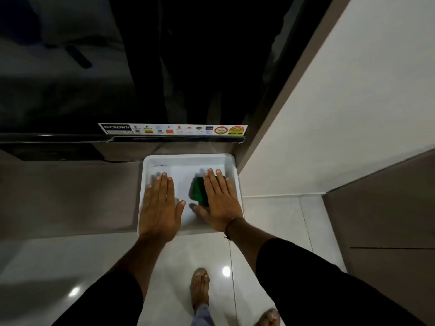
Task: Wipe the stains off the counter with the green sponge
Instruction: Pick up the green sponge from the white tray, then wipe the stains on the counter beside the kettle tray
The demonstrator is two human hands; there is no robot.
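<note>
Sponge [200,190] under flat right hand [220,203] in tray [188,158]; left hand [160,208] spread alongside.

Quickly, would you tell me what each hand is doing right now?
Left hand: open, fingers flat, holding nothing, over the white tray.
Right hand: open, fingers extended over the green sponge, not closed around it.
</note>
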